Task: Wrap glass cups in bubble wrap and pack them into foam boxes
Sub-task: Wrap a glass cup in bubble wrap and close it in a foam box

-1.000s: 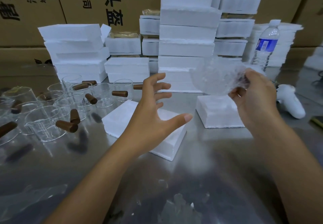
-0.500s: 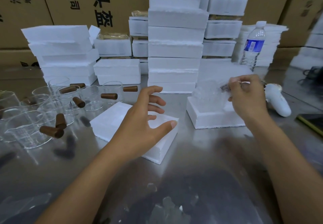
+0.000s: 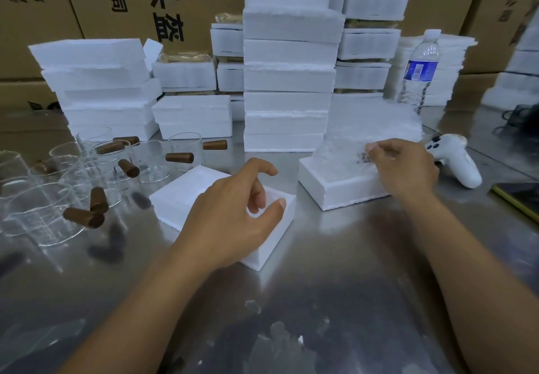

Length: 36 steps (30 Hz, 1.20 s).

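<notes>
A bubble-wrapped cup (image 3: 341, 158) rests in the open foam box (image 3: 341, 195) at centre right, and my right hand (image 3: 405, 166) pinches the wrap at its right end. My left hand (image 3: 233, 213) hovers with fingers curled and apart over a foam lid piece (image 3: 180, 193) lying at an angle at the centre; it holds nothing. Several bare glass cups with brown wooden handles (image 3: 116, 166) stand at the left.
Stacks of white foam boxes (image 3: 288, 76) line the back, with cardboard cartons behind. A water bottle (image 3: 420, 70) stands at back right, a white controller (image 3: 455, 160) lies right of the box, and a dark phone (image 3: 522, 195) sits at the right edge.
My right hand has brought the wrapped cup down from mid-air into the foam box. My left hand has lowered over the foam lid and its fingers have curled.
</notes>
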### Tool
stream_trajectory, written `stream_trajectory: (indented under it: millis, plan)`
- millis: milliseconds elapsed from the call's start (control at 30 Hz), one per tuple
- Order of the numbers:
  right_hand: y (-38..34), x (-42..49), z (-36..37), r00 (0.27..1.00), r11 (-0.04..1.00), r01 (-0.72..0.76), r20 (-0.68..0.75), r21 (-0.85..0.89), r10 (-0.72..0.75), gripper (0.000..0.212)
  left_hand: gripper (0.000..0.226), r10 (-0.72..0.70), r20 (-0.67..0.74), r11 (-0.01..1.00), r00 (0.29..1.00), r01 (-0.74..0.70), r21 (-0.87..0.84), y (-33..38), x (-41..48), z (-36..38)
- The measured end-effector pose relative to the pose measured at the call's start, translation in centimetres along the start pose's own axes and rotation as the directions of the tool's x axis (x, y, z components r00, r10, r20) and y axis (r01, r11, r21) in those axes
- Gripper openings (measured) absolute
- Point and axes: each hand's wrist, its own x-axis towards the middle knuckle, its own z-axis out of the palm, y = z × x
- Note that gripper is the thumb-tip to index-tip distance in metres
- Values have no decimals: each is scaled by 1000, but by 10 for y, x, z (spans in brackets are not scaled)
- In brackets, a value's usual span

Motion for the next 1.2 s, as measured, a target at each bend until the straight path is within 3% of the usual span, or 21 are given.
stream_trajectory:
  millis: [133, 233, 300, 433, 600, 700, 767, 900, 1000, 1100, 1200]
  plan:
    - [2, 1, 4, 997, 996, -72, -20, 44, 73, 33, 25, 13, 36, 999, 999, -15, 37, -2, -1, 1]
    - [2, 1, 5, 990, 977, -103, -76, 189, 119, 43, 22, 15, 37, 998, 999, -17, 60, -2, -1, 0]
    - [2, 5, 4, 962, 938, -194, -133, 289, 239, 39, 25, 10, 28, 999, 1000, -12, 53, -2, -1, -1]
    - [6, 11, 3, 905, 855, -366, -74, 367, 419, 29, 28, 28, 98, 996, 995, -36, 78, 0, -2, -3]
    - [8, 13, 1, 899, 843, -414, 11, 344, 437, 5, 38, 62, 233, 993, 970, -84, 87, 4, -4, -6]
    - [8, 12, 0, 904, 844, -418, 58, 336, 425, 21, 52, 93, 278, 992, 956, -114, 57, 9, -5, -10]
    - [6, 10, 0, 902, 842, -424, 69, 332, 427, 16, 56, 125, 259, 988, 958, -145, 60, 14, -5, -13]
    - [5, 8, 1, 906, 844, -415, 72, 338, 417, 16, 50, 198, 65, 980, 978, -197, -32, 21, -3, -29]
    - [1, 5, 3, 909, 851, -409, 64, 330, 412, 9, 42, 185, -235, 945, 954, -239, -225, 23, 2, -44]
    - [0, 3, 5, 911, 858, -404, 58, 319, 408, 19, 30, 98, -574, 863, 813, -357, -358, 25, 4, -56]
    - [-4, 0, 7, 919, 877, -393, 86, 277, 385, 14, 33, -116, -709, 827, 696, -328, -457, 23, 8, -64]
